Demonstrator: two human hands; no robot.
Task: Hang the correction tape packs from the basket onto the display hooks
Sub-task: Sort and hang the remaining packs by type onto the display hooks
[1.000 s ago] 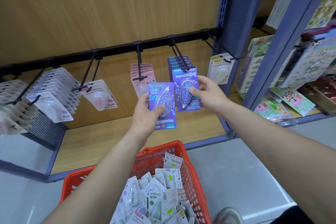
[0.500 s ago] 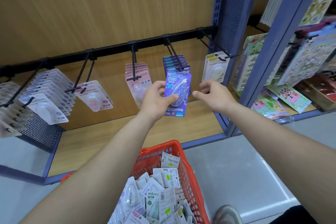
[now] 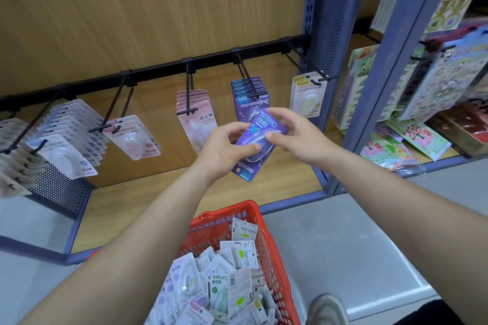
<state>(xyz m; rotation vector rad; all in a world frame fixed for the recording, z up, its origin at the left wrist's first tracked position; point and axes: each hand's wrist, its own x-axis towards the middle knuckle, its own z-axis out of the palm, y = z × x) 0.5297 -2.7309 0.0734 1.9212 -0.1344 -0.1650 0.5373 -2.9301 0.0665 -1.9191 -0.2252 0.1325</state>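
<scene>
View from a person's head, looking down along two bare arms that reach toward a low wooden shelf (image 3: pixel 158 200) in a shop. Both hands hold one purple pack (image 3: pixel 264 137) of correction tape in the air, above the shelf's front edge and toward its right end. The left hand (image 3: pixel 224 150) grips the pack's lower left side, with the thumb laid across the clear blister and the fingers curled behind. The right hand (image 3: pixel 301 137) pinches the upper right side, thumb on the front and fingers bent over the top edge. The pack is tilted, its top leaning right, and it is clear of the hook tips.

A black rail (image 3: pixel 158 68) runs along the shelf's back, with black hooks (image 3: pixel 247 79) sticking forward from it. A purple stack (image 3: pixel 249 92) of matching packs hangs on the hook just behind the held pack. Pink packs (image 3: pixel 195 111) hang on the next hook to the left. Yellow packs (image 3: pixel 307 95) hang to the right, at the shelf's right end. Toward the left end hang a pale pink pack (image 3: pixel 134 137) and rows of white packs (image 3: pixel 66 145).

Below the arms, in front of the shelf's front edge, is a red basket (image 3: pixel 211 232) heaped with loose packs (image 3: pixel 211 285). A shoe (image 3: pixel 327 309) shows on the grey floor (image 3: pixel 343 232) beside it. Sticker sheets (image 3: pixel 435 87) hang in the next bay to the right.
</scene>
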